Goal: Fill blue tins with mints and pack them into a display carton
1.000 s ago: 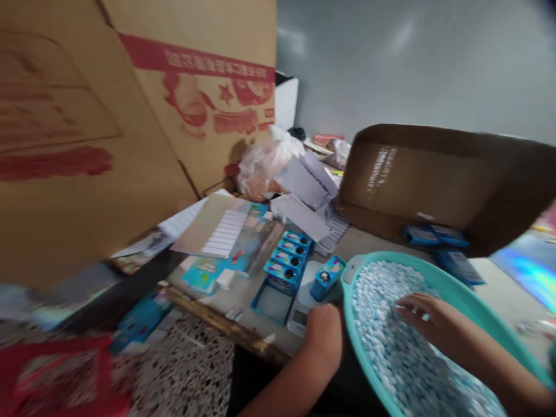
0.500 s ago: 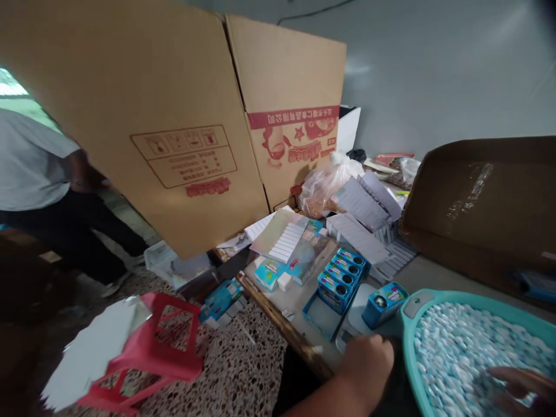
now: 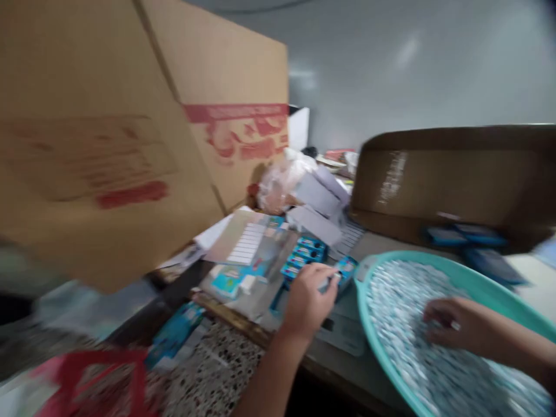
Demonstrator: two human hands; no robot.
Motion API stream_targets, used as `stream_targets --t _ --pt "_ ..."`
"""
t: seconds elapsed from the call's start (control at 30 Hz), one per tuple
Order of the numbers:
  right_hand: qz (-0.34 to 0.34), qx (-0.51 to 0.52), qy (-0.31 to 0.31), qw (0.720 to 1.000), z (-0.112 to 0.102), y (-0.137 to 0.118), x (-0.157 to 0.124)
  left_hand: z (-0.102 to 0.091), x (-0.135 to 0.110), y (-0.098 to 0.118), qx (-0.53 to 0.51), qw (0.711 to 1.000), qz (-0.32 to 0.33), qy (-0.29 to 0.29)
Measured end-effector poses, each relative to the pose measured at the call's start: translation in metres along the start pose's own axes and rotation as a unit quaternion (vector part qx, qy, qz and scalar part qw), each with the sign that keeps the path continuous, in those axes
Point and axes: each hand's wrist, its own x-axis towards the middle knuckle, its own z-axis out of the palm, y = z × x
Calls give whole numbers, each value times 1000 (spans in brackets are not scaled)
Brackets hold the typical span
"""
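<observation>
My left hand (image 3: 309,300) reaches over a white scale (image 3: 343,333) and closes its fingers on a small blue box (image 3: 346,270) standing there. My right hand (image 3: 456,328) rests, fingers curled, in a teal basin (image 3: 369,324) filled with small white and blue pieces (image 3: 403,301); whether it holds any is unclear. A blue tray holding a row of the same small blue boxes (image 3: 304,255) lies just beyond my left hand. The whole picture is smeared by motion.
A big cardboard box with red print (image 3: 143,145) stands at the left. An open brown carton (image 3: 456,179) with blue packs (image 3: 464,236) lies behind the basin. Papers, a plastic bag (image 3: 282,179) and printed cards (image 3: 247,243) clutter the table. A red stool (image 3: 95,376) sits on the speckled floor.
My head swung back to the right. My left hand rose from the basin's rim and took hold of the small blue box on the scale. My right hand stayed in the basin.
</observation>
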Motion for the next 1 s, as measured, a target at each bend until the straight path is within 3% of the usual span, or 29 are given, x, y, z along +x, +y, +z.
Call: stream_targets --t 0.07,0.17,0.33,0.47,0.53,0.6,0.7,0.8,0.9,1.0 --pt "40 23 -76 996 -14 -15 -2 8 1 -10 -46 999 -13 -5" --pt "71 44 -93 992 -28 -27 0 13 3 -23 -68 997 -29 -18" --pt "88 75 -89 989 -33 -31 -4 12 16 -31 -33 993 -52 -100" --pt "75 63 -30 995 -29 -29 -3 13 24 -27 -18 989 -53 -136" --pt "70 52 14 996 -27 -29 -1 10 20 -19 -15 995 -52 -89" --pt "64 45 58 995 -25 -34 1 5 6 -11 -23 998 -51 -6" --pt "30 42 106 993 -26 -58 6 -5 -24 -14 -40 994 -57 85" --pt "-55 40 122 990 -28 -95 21 -20 -50 -45 -13 988 -96 124" --pt "-143 30 98 984 -24 -129 51 -37 -61 -91 25 964 -200 172" --pt "-183 -11 56 982 -12 -147 84 -51 -64 -124 -12 928 -312 201"
